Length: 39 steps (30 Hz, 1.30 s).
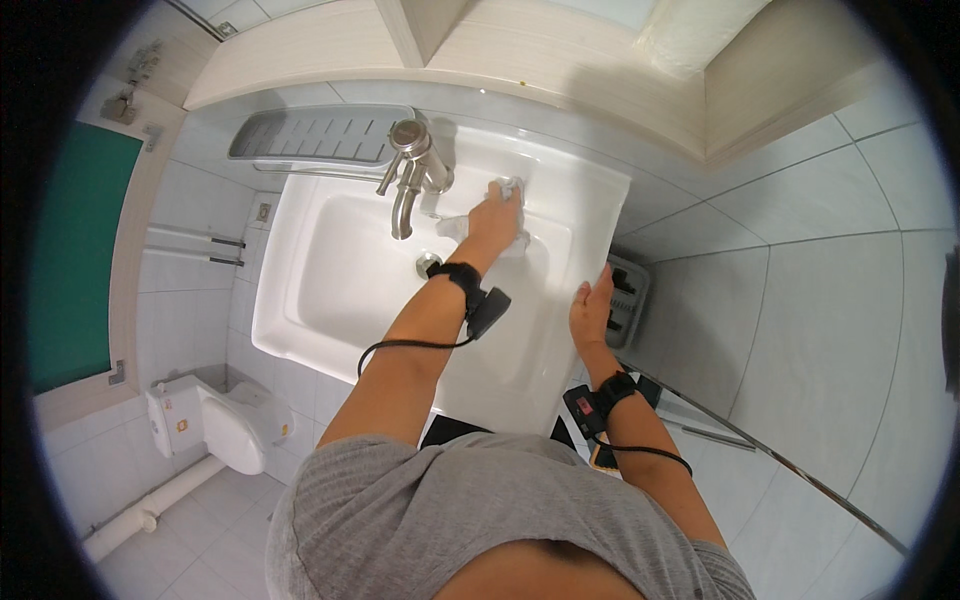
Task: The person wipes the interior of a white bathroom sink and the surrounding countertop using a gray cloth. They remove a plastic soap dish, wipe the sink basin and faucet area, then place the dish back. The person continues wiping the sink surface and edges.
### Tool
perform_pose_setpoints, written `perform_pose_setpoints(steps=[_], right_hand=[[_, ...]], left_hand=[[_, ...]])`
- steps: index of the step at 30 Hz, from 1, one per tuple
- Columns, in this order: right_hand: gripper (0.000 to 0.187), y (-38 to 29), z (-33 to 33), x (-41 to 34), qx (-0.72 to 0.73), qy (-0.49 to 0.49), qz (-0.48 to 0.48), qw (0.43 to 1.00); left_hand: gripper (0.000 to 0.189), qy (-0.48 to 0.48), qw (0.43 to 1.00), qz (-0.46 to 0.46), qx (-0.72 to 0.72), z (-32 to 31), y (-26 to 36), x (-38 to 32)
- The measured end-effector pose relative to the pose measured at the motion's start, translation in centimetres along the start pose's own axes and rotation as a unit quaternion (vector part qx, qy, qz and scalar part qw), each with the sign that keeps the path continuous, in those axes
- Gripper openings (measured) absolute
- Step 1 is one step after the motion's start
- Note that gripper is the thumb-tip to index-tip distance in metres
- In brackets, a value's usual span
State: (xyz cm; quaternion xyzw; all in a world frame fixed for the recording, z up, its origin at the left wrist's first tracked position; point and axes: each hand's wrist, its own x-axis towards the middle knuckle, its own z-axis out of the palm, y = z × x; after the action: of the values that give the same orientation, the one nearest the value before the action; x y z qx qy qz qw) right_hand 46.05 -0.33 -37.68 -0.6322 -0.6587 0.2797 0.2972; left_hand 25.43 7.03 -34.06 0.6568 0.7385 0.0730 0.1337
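My left hand is closed on a light grey cloth and presses it on the back part of a white ceramic washbasin, to the right of the metal faucet. The cloth hangs out on both sides of the hand. At the basin's right edge rests my right hand, thumb on the rim and fingers along the outer side, holding no loose object. The metal drain lies below the faucet spout. Both wrists wear black straps with small cabled devices.
A grey slotted rack sits behind the faucet's left. Pale wooden shelving overhangs the back. A grey plastic holder stands right of the basin, close to my right hand. A white toilet stands lower left; a glass panel's metal edge runs lower right.
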Motion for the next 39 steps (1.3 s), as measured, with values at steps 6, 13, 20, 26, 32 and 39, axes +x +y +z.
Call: perform_pose_setpoints(steps=[6, 13, 20, 26, 32, 39], right_hand=[[0.047, 0.4, 0.5, -0.1, -0.015, 0.033, -0.024, 0.999], [0.047, 0.0, 0.1, 0.0, 0.002, 0.019, 0.001, 1.0], [0.048, 0.3, 0.2, -0.2, 0.014, 0.011, -0.005, 1.0], [0.049, -0.1, 0.1, 0.2, 0.017, 0.002, 0.011, 1.0], [0.049, 0.4, 0.4, 0.2, 0.009, 0.0, -0.008, 1.0], [0.049, 0.3, 0.3, 0.2, -0.009, 0.008, -0.004, 1.0]], left_hand=[[0.059, -0.018, 1.0, -0.012, -0.018, 0.2, 0.3, -0.1], [0.058, -0.05, 0.999, 0.001, -0.003, -0.3, 0.1, -1.0], [0.054, -0.043, 0.998, -0.013, -0.039, 0.3, -0.6, 0.7], [0.052, -0.016, 0.997, 0.01, -0.071, 0.7, -1.7, -1.5], [0.05, -0.021, 0.999, 0.008, -0.039, -0.8, -0.9, 1.1], [0.06, -0.027, 0.998, -0.014, -0.048, -0.1, -0.2, -1.0]])
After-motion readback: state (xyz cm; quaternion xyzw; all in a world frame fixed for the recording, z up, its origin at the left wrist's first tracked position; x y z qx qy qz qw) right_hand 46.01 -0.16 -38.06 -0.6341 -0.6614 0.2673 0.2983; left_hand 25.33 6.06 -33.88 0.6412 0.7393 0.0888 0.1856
